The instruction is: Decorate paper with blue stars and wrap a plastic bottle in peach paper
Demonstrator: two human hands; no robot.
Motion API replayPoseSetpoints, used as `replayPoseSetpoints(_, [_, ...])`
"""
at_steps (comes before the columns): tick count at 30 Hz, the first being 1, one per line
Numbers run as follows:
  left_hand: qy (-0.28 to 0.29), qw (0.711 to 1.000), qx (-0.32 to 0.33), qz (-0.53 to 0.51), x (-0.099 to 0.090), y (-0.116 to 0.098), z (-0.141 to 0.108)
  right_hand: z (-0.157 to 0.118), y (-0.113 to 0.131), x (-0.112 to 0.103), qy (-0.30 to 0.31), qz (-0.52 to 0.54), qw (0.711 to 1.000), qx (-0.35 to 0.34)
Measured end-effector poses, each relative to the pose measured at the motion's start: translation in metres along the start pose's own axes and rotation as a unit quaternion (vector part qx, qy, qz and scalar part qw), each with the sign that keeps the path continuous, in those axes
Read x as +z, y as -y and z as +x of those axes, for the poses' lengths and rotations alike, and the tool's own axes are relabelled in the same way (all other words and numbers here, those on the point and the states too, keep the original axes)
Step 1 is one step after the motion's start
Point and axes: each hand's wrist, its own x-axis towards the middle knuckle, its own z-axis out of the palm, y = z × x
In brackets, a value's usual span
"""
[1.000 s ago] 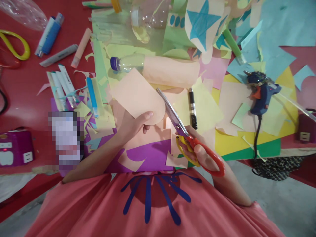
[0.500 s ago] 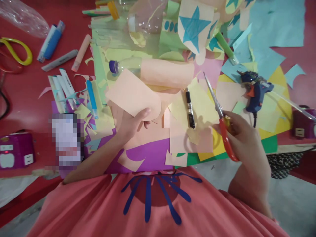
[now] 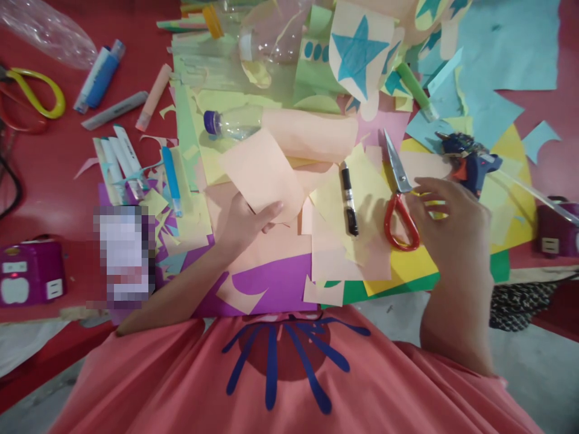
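Note:
My left hand (image 3: 253, 223) is closed on a peach paper cutout (image 3: 266, 172) with a rounded end, thumb on top. Just behind the cutout lies a clear plastic bottle (image 3: 239, 123) with a purple cap and a peach paper wrap (image 3: 312, 134). On the right, scissors (image 3: 400, 178) lie on the papers with their blades pointing away from me; one handle is red, the other yellow and partly hidden by my fingers. My right hand (image 3: 452, 217) is over the yellow handle, thumb and fingers apart. A black marker (image 3: 348, 199) rests between my hands.
A glue gun (image 3: 474, 169) lies right of the scissors. Several markers (image 3: 120, 157), a phone (image 3: 124, 253) and yellow-handled scissors (image 3: 43, 90) are on the left. Blue paper (image 3: 511, 48) and a blue star cutout (image 3: 359, 57) lie at the back, among scattered scraps.
The scissors have gone from my right hand's grip to lying on the papers, and its fingers have spread. My left hand has shifted slightly right and turned the peach cutout.

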Motion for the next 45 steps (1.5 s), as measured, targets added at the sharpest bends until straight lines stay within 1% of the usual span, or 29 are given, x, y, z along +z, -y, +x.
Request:
replayPoseSetpoints(2, [0.014, 1.000, -0.008, -0.008, 0.001, -0.001, 0.000, 0.000, 0.012, 0.010, 0.048, 0.112, 0.991, -0.045])
replayPoseSetpoints(4, [0.029, 1.000, -0.011, -0.006, 0.002, -0.004, -0.001, 0.002, 0.027, 0.026, 0.114, 0.217, 0.967, -0.070])
replayPoseSetpoints(5, [0.037, 0.999, -0.013, -0.004, 0.003, -0.005, -0.002, 0.005, 0.035, 0.035, 0.132, 0.256, 0.955, -0.072])
replayPoseSetpoints(7, [0.045, 0.999, -0.017, 0.006, 0.003, -0.007, -0.002, 0.011, 0.052, 0.053, 0.151, 0.332, 0.928, -0.081])
replayPoseSetpoints(9, [0.042, 0.999, -0.023, 0.023, 0.003, -0.007, -0.002, 0.019, 0.066, 0.070, 0.167, 0.402, 0.897, -0.073])
replayPoseSetpoints(11, [0.041, 0.998, -0.031, 0.042, 0.002, -0.006, -0.002, 0.024, 0.073, 0.084, 0.185, 0.446, 0.875, -0.049])
replayPoseSetpoints(12, [0.043, 0.998, -0.030, 0.048, 0.001, -0.005, -0.002, 0.026, 0.075, 0.090, 0.188, 0.457, 0.868, -0.038])
replayPoseSetpoints(14, [0.053, 0.997, -0.009, 0.048, 0.000, -0.003, -0.002, 0.025, 0.074, 0.098, 0.184, 0.467, 0.864, -0.029])
replayPoseSetpoints(16, [0.071, 0.996, 0.022, 0.043, -0.001, 0.000, -0.001, 0.022, 0.072, 0.101, 0.180, 0.466, 0.865, -0.049])
replayPoseSetpoints(19, [0.091, 0.994, 0.042, 0.052, -0.003, 0.004, 0.000, 0.015, 0.069, 0.099, 0.179, 0.445, 0.874, -0.075])
replayPoseSetpoints(22, [0.102, 0.990, 0.043, 0.084, -0.005, 0.007, 0.001, 0.012, 0.068, 0.095, 0.153, 0.430, 0.888, -0.064])
replayPoseSetpoints(23, [0.106, 0.989, 0.044, 0.098, -0.006, 0.007, 0.001, 0.012, 0.068, 0.095, 0.143, 0.435, 0.886, -0.066])
replayPoseSetpoints(25, [0.117, 0.985, 0.048, 0.119, -0.005, 0.008, 0.000, 0.012, 0.066, 0.097, 0.126, 0.461, 0.874, -0.082])
replayPoseSetpoints(27, [0.126, 0.981, 0.057, 0.133, -0.005, 0.009, -0.001, 0.012, 0.064, 0.098, 0.125, 0.489, 0.858, -0.096])
replayPoseSetpoints(29, [0.132, 0.978, 0.061, 0.147, -0.006, 0.011, -0.001, 0.011, 0.062, 0.099, 0.137, 0.503, 0.848, -0.095])
replayPoseSetpoints(32, [0.122, 0.973, 0.063, 0.187, -0.008, 0.015, 0.000, 0.008, 0.062, 0.099, 0.149, 0.503, 0.847, -0.086])
replayPoseSetpoints(35, [0.122, 0.968, 0.092, 0.201, -0.011, 0.018, 0.003, 0.005, 0.064, 0.103, 0.144, 0.500, 0.851, -0.063])
replayPoseSetpoints(38, [0.117, 0.971, 0.130, 0.164, -0.011, 0.015, 0.007, 0.001, 0.067, 0.109, 0.148, 0.508, 0.848, -0.025])
replayPoseSetpoints(41, [0.102, 0.981, 0.125, 0.106, -0.009, 0.011, 0.009, -0.001, 0.068, 0.114, 0.155, 0.507, 0.848, -0.010])
replayPoseSetpoints(45, [0.044, 0.990, 0.109, 0.073, -0.008, 0.008, 0.009, 0.004, 0.062, 0.117, 0.162, 0.475, 0.865, 0.006])
